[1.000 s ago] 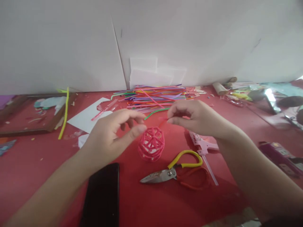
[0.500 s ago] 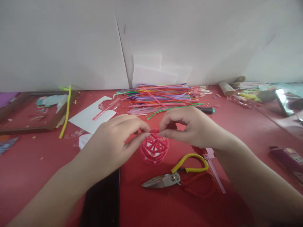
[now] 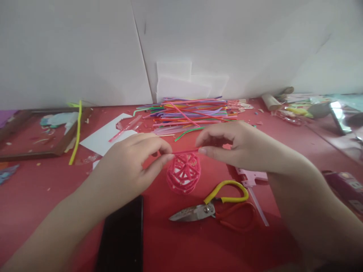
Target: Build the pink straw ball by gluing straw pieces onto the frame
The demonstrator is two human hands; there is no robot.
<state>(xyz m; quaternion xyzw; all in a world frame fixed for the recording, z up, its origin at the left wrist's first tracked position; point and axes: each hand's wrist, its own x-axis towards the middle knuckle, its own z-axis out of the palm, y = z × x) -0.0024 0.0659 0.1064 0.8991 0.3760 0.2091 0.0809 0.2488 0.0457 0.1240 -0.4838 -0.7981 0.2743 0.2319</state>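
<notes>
My left hand (image 3: pixel 138 156) pinches one end of a short, pink pipe cleaner (image 3: pixel 185 151) between thumb and fingers. The other end is between the thumb and fingers of my right hand (image 3: pixel 238 146), so the piece stretches level between them. Just below it sits a small openwork pink ball (image 3: pixel 184 177) shaped from similar fuzzy stems, with white showing through its gaps. Scissors (image 3: pixel 208 209) with one yellow and one red handle lie nearer me, blades pointing left.
A heap of coloured pipe cleaners (image 3: pixel 190 113) lies at the back. White paper (image 3: pixel 99 136), a yellow stem (image 3: pixel 76 138) and a brown frame (image 3: pixel 34 155) are on the left. A black flat object (image 3: pixel 121 238) lies in front. A pink tool (image 3: pixel 251 175) is partly under my right forearm.
My hands have moved apart, and more of the pink pipe cleaner shows between them. My right hand has shifted right, uncovering more of the ball's top. The view has moved slightly.
</notes>
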